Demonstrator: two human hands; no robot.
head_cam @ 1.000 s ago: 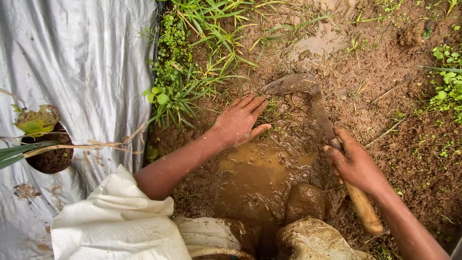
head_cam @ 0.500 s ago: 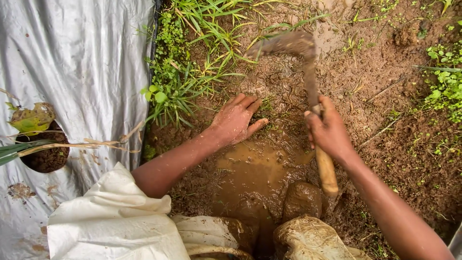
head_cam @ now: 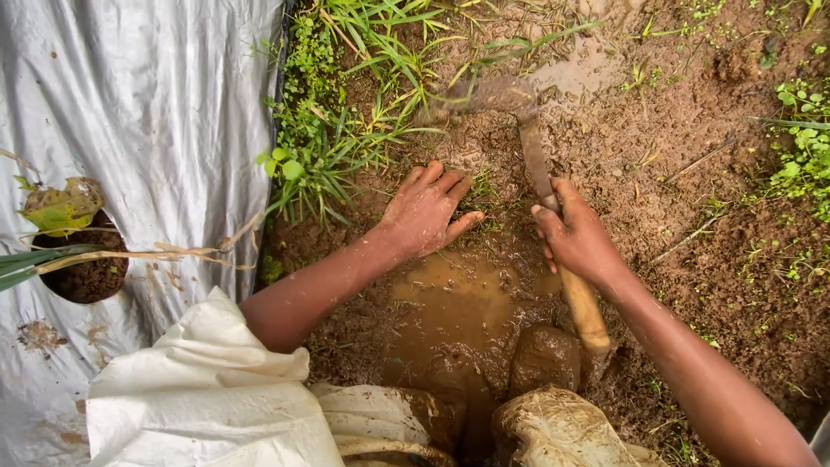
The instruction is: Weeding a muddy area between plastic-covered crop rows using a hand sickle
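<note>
While gripped by the right hand (head_cam: 577,238), hoe (head_cam: 545,186) points away, upright

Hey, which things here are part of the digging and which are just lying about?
In the work:
- right hand gripping the wooden-handled hoe
- left hand flat on the wet soil
- muddy puddle

Lying about:
- grey plastic sheet
- grass clump
- white sack
- potted seedling

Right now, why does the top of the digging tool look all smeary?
In the head view, the hoe blade is streaked with motion blur, while the right hand gripping the wooden handle, the left hand flat on the mud and the grass look sharp; light is soft, without hard shadows.
</note>
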